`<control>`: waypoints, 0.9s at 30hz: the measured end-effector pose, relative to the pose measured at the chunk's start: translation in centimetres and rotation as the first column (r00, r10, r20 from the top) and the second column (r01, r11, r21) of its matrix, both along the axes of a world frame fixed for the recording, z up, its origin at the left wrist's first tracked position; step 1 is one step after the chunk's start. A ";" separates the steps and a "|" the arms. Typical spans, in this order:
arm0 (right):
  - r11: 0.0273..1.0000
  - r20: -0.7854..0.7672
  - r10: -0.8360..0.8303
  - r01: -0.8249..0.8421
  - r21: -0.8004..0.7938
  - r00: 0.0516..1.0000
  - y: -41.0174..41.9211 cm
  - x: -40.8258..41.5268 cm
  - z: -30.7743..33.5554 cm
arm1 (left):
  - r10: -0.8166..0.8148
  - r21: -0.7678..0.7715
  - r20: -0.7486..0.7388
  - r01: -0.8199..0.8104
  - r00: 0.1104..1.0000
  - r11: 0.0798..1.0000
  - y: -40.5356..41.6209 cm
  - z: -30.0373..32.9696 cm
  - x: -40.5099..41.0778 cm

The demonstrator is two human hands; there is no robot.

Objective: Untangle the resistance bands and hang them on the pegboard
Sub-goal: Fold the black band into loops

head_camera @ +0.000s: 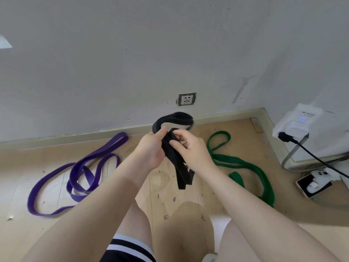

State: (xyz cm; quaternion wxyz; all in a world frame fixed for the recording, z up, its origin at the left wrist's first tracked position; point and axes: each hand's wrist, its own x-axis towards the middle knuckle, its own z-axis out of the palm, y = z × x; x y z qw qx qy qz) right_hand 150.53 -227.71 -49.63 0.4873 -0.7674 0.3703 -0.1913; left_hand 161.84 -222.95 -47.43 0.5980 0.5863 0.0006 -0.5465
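A black resistance band (181, 173) is held up in front of me above the floor, bunched into folds. My left hand (151, 148) grips its folded part, thumb pointing up against the loop at the top. My right hand (190, 148) pinches the band just beside the left. A loop arcs above both hands and the loose ends hang below them. A purple band (81, 174) lies in twisted loops on the floor at the left. A green band (243, 165) lies on the floor at the right. No pegboard is in view.
A grey wall with a socket (187, 99) stands ahead above a skirting board. At the right, a white plugged-in device (296, 121) with a black cable, and a phone (313, 184) on the floor. My bare legs are below.
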 end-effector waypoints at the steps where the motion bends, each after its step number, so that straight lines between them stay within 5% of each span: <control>1: 1.000 -0.015 0.016 -0.016 -0.013 1.000 0.0 -0.1 -0.1 | 0.007 0.002 -0.004 -0.007 1.000 1.000 0.1 0.0 -0.2; 7: 1.000 -0.066 -0.023 0.023 0.002 0.998 0.2 -0.4 -0.5 | -0.055 0.024 0.096 0.053 0.994 0.998 0.6 -0.6 -0.8; 12: 0.997 -0.078 -0.025 0.031 0.070 0.997 1.0 0.1 -1.2 | -0.155 0.184 0.364 0.092 0.918 0.979 1.0 -0.9 -1.4; 15: 0.997 -0.054 -0.068 0.069 0.023 0.996 1.7 0.0 -1.5 | -0.163 0.146 0.312 0.122 0.936 0.982 1.6 -1.2 -1.5; 20: 0.937 -0.064 -0.236 0.209 -0.279 0.970 1.1 -0.5 -1.5 | -0.103 -0.108 0.061 0.109 0.993 0.988 2.2 -2.0 -1.3; 22: 0.929 -0.101 -0.194 0.149 -0.337 0.976 1.1 -0.5 -1.5 | -0.093 -0.152 0.017 0.095 0.996 0.984 2.2 -1.9 -1.8; 27: 0.994 0.018 0.078 -0.079 0.081 0.997 2.0 -0.8 -1.3 | -0.121 0.027 0.063 0.120 0.991 0.992 1.1 -1.4 -2.1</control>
